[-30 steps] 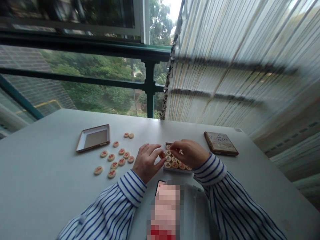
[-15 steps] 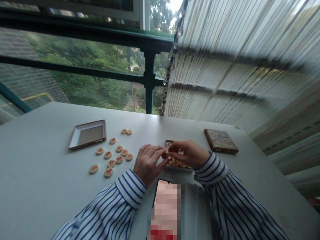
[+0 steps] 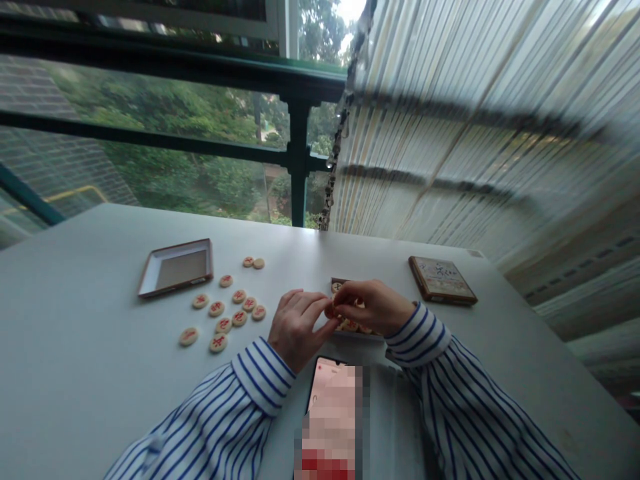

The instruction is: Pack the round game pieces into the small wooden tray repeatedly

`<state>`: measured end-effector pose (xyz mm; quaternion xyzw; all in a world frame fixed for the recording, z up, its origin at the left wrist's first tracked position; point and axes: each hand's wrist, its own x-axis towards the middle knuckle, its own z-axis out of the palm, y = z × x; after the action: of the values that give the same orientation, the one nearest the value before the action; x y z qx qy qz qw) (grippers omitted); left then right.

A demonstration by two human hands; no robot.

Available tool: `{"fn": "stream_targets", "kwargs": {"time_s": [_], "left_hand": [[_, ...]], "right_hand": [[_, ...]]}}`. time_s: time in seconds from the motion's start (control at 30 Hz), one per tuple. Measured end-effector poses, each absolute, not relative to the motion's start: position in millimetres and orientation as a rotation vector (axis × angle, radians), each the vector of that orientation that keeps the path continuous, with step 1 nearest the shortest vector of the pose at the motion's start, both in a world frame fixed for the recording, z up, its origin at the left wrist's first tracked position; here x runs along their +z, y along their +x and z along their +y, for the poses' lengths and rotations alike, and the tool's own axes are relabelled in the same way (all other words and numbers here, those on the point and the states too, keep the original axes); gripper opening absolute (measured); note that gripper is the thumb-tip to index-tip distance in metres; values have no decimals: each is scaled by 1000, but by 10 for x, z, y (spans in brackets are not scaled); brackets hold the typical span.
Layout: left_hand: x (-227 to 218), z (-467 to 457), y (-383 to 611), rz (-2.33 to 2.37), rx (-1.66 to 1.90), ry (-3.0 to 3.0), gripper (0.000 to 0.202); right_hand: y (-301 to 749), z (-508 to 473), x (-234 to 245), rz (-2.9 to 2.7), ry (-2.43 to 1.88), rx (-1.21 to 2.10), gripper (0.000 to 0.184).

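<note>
My left hand (image 3: 299, 327) and my right hand (image 3: 377, 307) meet at their fingertips over the left part of a small open box (image 3: 360, 337). Between the thumbs and forefingers is a round wooden Chinese chess piece (image 3: 329, 309), mostly covered by fingers. Inside the box lie more pieces, one with a dark character (image 3: 337, 287) and one with red marking (image 3: 351, 325). My right hand hides much of the box. To the left, several red-marked pieces (image 3: 223, 325) are scattered on the white table (image 3: 110, 373).
An upturned box lid (image 3: 183, 268) lies at the back left. On the right rests a closed brown box (image 3: 444, 280) with a printed top. A phone (image 3: 327, 393), partly pixelated, lies between my forearms. A window and a striped curtain (image 3: 425, 133) stand behind the table.
My right hand has shifted slightly left, its fingertips closing in on the piece at my left fingertips. My left hand has hardly moved, and the scattered pieces stay where they were.
</note>
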<state>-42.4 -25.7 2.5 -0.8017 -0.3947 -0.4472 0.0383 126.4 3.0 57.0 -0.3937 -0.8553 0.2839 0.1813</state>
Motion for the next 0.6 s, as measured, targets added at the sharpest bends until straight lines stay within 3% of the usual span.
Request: {"fn": "stream_targets", "kwargs": {"time_s": [0.2,0.6], "left_hand": [[-24,-250,-440,-1235,-1405,-2529,24],[-97,-263,-443,-1614,-1805,-2636,16]], "right_hand": [[1258,28,603,-2382,-1116,799,9],[1281,49,553,-2432,-1104,759,14]]}}
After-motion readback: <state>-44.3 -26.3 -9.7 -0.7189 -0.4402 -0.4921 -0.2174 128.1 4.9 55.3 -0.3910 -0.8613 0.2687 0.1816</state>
